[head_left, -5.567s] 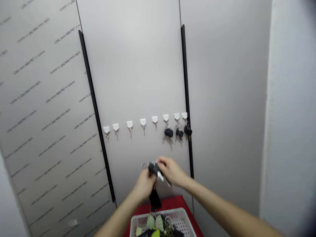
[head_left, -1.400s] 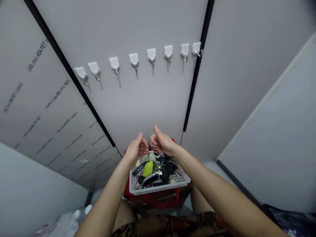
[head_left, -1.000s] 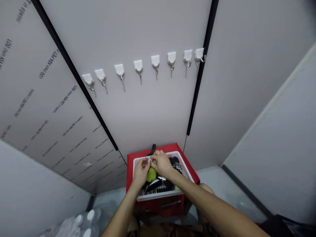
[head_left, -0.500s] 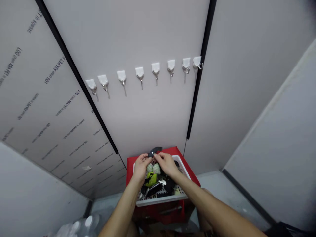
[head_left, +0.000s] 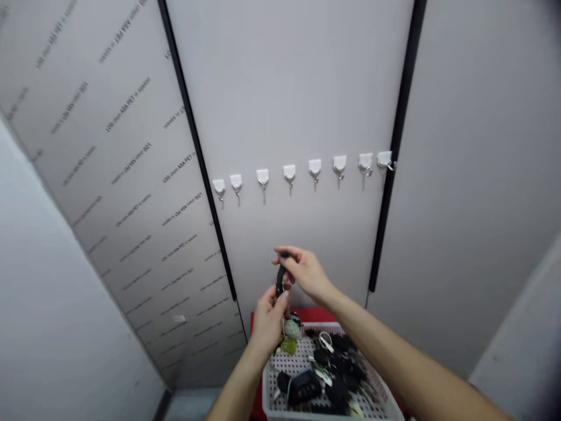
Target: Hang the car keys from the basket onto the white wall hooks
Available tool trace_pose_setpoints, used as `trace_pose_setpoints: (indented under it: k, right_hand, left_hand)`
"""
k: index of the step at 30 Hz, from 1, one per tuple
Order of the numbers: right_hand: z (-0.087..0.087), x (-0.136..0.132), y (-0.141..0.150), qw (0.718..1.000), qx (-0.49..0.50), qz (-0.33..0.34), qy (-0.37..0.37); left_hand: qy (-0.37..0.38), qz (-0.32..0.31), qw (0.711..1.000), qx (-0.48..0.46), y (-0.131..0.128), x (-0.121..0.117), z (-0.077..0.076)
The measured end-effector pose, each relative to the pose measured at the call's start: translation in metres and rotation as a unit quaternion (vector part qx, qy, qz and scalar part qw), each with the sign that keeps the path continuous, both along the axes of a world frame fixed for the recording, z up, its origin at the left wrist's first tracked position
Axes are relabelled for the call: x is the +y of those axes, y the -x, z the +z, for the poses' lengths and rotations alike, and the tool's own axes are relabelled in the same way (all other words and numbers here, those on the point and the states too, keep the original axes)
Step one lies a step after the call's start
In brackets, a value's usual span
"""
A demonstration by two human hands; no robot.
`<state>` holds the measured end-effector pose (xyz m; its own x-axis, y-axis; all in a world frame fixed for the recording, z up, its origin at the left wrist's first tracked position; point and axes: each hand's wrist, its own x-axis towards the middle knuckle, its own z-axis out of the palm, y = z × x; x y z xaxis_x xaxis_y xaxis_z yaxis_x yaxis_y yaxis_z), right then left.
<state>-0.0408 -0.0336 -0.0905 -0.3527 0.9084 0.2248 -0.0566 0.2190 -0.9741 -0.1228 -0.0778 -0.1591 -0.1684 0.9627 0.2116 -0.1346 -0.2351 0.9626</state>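
Observation:
My left hand [head_left: 268,321] pinches the lower end of a black strap [head_left: 280,275], just above the far left of a white perforated basket [head_left: 295,363]. Higher up, my right hand [head_left: 309,273] has its thumb and fingers closed on the strap's upper end. Below my left hand hang a pale green ribbed charm [head_left: 293,329] and a yellow-green piece [head_left: 288,346], seemingly joined to the strap. Inside the basket lie a black car key fob [head_left: 305,386], a pile of dark keys and fobs [head_left: 344,365], and a metal key ring [head_left: 325,339].
A row of white adhesive hooks [head_left: 314,166] runs along the grey wall panel [head_left: 289,76] ahead. Black strips [head_left: 193,128] border this panel on both sides. Printed lettering covers the left panel [head_left: 131,222]. Beneath the basket is a red surface [head_left: 309,314].
Both hands have risen with the strap, lifting the green charm out of the basket's middle. The right hand is now above the left. The view has tilted, so the hooks sit lower and further right.

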Motion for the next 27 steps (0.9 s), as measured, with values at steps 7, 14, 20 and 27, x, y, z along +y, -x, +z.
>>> trace_pose_setpoints:
  k: [7,14,20,27]
  right_hand:
    - [0.066,0.01,0.054,0.994,0.027,0.099,-0.038]
    - [0.094,0.034,0.114,0.994,0.029,0.039,-0.097]
    - [0.101,0.043,0.128,0.997,-0.052,0.013,-0.062]
    - [0.099,0.053,0.132,0.986,-0.139,-0.018,-0.09]
  left_hand:
    - [-0.036,0.022,0.99,-0.134,0.034,0.006,0.054]
    - [-0.1,0.082,0.977,-0.171,0.059,0.025,0.087]
    - [-0.098,0.106,0.975,-0.17,0.073,0.038,0.093]
    - [-0.072,0.111,0.982,-0.137,0.074,0.045,0.088]
